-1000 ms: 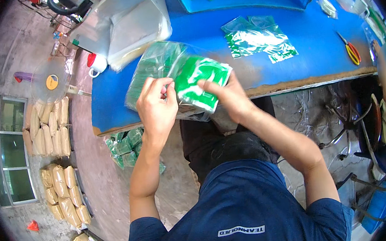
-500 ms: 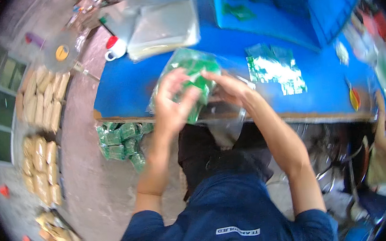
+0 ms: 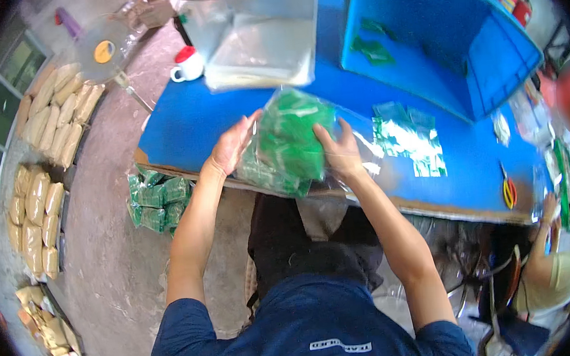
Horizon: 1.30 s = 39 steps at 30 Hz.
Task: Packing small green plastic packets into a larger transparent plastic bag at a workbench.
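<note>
A clear plastic bag holding green packets (image 3: 298,136) is held up above the near edge of the blue table (image 3: 178,123). My right hand (image 3: 342,151) grips its right side, the thumb lying over the film. Along the bag's left edge is my left hand (image 3: 231,147), its fingers stretched out and flat; whether they touch the film is hard to tell. Loose clear film trails toward the right hand. To the right, shiny green-and-clear packets (image 3: 409,138) lie flat on the table.
A clear stack of bags (image 3: 260,51) in a tray and a red-lidded white mug (image 3: 187,64) stand at the back. A blue crate (image 3: 416,51) lies back right, scissors (image 3: 508,189) near the right end. Wrapped green packs (image 3: 158,201) sit below left. A co-worker's arm (image 3: 542,254) shows at right.
My left hand has moved off the bag's front to its left edge, with the fingers straightened. The bag now faces up more fully, and the view has shifted.
</note>
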Available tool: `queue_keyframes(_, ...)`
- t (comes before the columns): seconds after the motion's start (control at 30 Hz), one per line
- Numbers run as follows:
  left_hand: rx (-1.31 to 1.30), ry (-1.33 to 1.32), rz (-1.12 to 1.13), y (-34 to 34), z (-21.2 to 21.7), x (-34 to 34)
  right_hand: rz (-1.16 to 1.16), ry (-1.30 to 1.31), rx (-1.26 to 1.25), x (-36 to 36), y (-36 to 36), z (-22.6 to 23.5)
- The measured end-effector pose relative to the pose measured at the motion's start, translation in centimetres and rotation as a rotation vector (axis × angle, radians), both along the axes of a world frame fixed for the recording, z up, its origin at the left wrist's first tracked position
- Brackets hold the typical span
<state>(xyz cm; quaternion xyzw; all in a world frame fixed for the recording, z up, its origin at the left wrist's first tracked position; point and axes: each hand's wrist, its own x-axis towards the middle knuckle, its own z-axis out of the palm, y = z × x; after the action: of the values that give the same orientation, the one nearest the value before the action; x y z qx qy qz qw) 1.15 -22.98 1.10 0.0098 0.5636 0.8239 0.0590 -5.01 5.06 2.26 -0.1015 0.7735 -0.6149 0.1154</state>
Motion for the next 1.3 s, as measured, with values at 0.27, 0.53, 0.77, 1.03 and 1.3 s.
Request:
queue_keyframes(0.27,0.032,0.016,-0.093,4.3,3.1,1.1,0.063,-0.047,-0.083,2.4,1.5,1.7)
queue_keyframes(0.53,0.055,0.004,-0.037,5.6,3.7,1.0,0.287,-0.281,-0.471,3.7,5.3,0.9)
queue_keyframes(0.77,-0.198,0.059,-0.086,6.8,4.3,0.6,0.337,-0.115,-0.338,5.5,5.3,1.9)
queue_keyframes(1.03,-0.516,-0.013,-0.184,8.5,6.6,-1.0,0.224,0.255,-0.034,7.8,6.0,1.3)
queue_keyframes(1.3,-1.681,0.702,-0.268,14.0,5.3,-1.2,0.304,0.640,0.121,9.1,9.9,-1.2)
